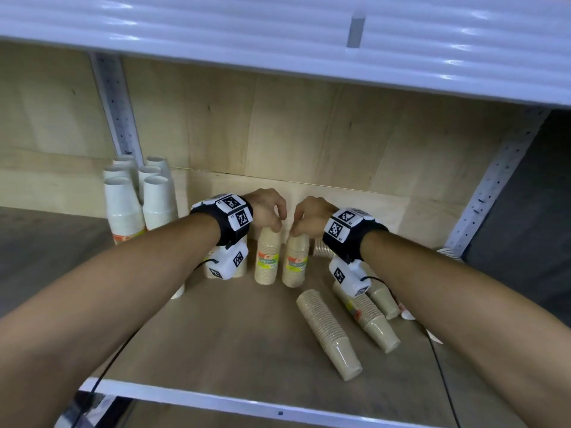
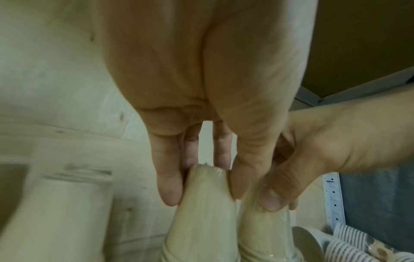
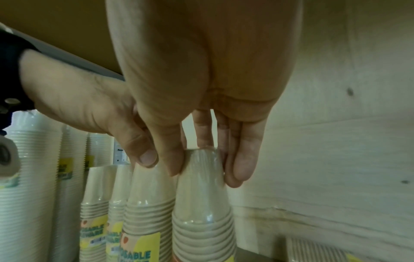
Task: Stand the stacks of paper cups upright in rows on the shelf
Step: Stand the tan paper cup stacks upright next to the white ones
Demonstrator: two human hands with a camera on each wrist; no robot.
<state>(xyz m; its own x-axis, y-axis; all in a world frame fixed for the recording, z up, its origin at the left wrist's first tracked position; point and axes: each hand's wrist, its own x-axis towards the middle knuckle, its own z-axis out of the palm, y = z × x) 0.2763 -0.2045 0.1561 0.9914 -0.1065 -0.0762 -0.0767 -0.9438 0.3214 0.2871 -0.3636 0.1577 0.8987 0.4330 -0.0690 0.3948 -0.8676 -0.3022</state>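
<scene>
Two beige paper cup stacks stand upright side by side at the middle of the wooden shelf [image 1: 231, 335]. My left hand [image 1: 273, 219] pinches the top of the left stack [image 1: 267, 261] from above. My right hand [image 1: 301, 227] pinches the top of the right stack [image 1: 295, 264]. In the left wrist view my left hand [image 2: 203, 179] closes its fingers round the wrapped stack top [image 2: 201, 221]. In the right wrist view my right hand [image 3: 205, 161] holds its stack [image 3: 201, 209], with the left-hand stack [image 3: 150, 203] touching it.
Several white cup stacks [image 1: 123, 211] stand upright at the back left. More beige stacks [image 3: 96, 203] stand left of the held pair. Three beige stacks [image 1: 329, 332] [image 1: 367, 316] [image 1: 384, 299] lie on their sides at the front right. Striped cups [image 1: 448, 253] lie by the right upright.
</scene>
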